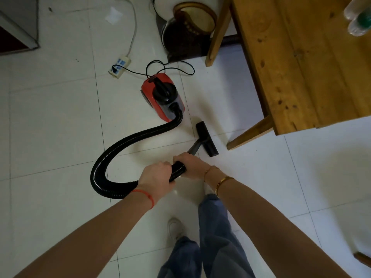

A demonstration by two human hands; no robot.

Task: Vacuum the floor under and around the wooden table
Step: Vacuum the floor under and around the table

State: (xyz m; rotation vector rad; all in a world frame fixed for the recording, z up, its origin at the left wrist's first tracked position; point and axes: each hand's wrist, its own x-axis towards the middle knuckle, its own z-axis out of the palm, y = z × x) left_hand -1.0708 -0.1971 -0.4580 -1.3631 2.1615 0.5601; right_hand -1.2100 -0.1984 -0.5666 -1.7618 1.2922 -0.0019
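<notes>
A red and black canister vacuum stands on the white tiled floor. Its black ribbed hose curves left and back to my hands. My left hand grips the hose end. My right hand grips the black tube just ahead of it. The black floor nozzle rests flat on the tiles, a short way left of the wooden table's near leg. The wooden table fills the upper right.
A white power strip with the vacuum's black cord plugged in lies behind the vacuum. A dark round pot stands by the table's far leg. Clear bottles sit on the table. My feet and jeans are below.
</notes>
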